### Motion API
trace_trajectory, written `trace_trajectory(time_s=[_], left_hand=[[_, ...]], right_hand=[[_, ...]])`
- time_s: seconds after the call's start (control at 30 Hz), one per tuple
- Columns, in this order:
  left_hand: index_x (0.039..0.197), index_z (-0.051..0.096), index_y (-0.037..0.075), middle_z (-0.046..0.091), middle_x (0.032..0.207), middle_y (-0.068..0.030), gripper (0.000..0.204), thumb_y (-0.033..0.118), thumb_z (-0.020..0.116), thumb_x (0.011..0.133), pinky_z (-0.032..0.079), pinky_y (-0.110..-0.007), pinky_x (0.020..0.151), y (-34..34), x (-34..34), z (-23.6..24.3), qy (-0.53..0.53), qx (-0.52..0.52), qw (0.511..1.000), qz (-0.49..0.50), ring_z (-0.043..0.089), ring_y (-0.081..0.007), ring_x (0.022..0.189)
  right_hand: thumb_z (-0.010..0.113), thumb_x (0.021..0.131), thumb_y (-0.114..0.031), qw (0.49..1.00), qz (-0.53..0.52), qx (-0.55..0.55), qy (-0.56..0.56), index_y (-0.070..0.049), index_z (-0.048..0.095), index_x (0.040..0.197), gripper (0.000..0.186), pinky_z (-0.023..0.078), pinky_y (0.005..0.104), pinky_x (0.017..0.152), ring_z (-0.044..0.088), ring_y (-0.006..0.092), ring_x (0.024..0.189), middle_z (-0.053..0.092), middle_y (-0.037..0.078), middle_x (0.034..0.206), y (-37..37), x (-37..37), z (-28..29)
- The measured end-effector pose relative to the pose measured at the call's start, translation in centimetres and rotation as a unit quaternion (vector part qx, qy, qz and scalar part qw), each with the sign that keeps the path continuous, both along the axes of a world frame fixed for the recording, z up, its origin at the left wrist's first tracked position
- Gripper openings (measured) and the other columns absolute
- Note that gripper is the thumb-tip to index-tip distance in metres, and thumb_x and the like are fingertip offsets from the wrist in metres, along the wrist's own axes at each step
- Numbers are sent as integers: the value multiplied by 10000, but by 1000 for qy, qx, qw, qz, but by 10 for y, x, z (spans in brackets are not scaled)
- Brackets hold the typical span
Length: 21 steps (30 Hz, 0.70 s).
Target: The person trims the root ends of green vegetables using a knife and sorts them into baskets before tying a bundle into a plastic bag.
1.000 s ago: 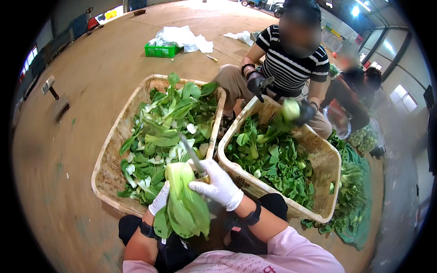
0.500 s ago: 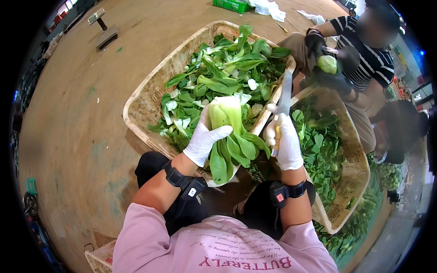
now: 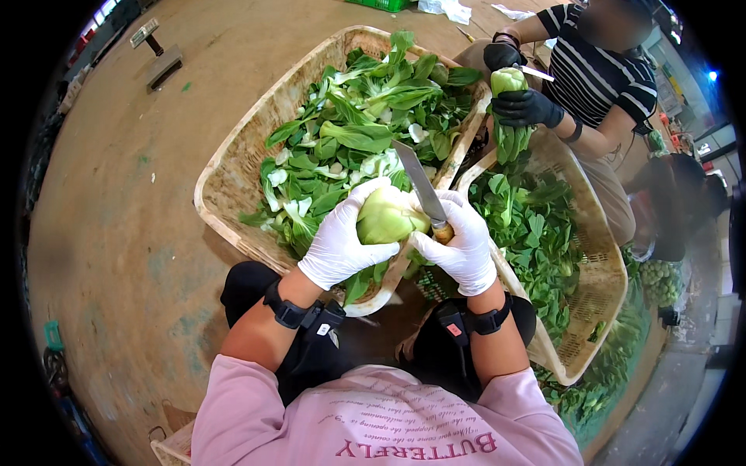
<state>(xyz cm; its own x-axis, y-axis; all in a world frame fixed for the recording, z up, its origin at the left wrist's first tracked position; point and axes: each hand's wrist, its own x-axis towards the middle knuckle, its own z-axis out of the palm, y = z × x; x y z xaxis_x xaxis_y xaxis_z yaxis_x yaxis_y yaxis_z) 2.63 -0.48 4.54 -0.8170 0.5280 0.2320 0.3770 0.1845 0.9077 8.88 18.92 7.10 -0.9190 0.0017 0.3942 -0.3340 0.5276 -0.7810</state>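
Note:
My left hand (image 3: 348, 237), in a white glove, is closed around a head of bok choy (image 3: 385, 217). The pale green base faces up toward me, and its leaves hang below, partly hidden. In my gloved right hand (image 3: 460, 245) is a knife (image 3: 420, 183); the fingers wrap its wooden handle while the blade points up and to the left. My right thumb is close against the bok choy's right side. Both hands are over the near end of a worn cream basket (image 3: 225, 167) filled with loose bok choy leaves (image 3: 361, 136).
A second cream basket (image 3: 614, 307) of greens stands to the right. Across from me, a co-worker (image 3: 594, 70) in black gloves holds another bok choy (image 3: 510, 109) and a knife (image 3: 536, 73). A scale (image 3: 163, 66) stands at far left. More greens (image 3: 614, 380) lie beyond the right basket.
My left hand has tipped the bok choy so its base faces me. My right hand has brought the knife left, beside it. The co-worker's bok choy has moved left and lower.

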Motion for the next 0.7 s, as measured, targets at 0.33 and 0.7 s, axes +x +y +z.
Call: trace_trajectory(time_s=[0.33, 0.7], left_hand=[[1370, 383, 13, 502, 1319, -106, 917, 258, 835, 611, 400, -345, 1007, -38, -18, 15, -326, 254, 887, -206, 524, -207, 1159], [1242, 529, 17, 604, 1154, -44, 622, 158, 814, 707, 425, -293, 957, -35, -21, 17, -263, 170, 941, -131, 554, -131, 1059]], right_hand=[[578, 901, -82, 922, -53, -383, -16, -11, 571, 1195, 303, 501, 318, 837, 632, 195, 959, 618, 168, 1164, 11, -12, 17], [677, 705, -33, 985, -109, 97, 88, -121, 684, 1010, 317, 485, 299, 550, 610, 212, 581, 614, 67, 690, -16, -12, -5]])
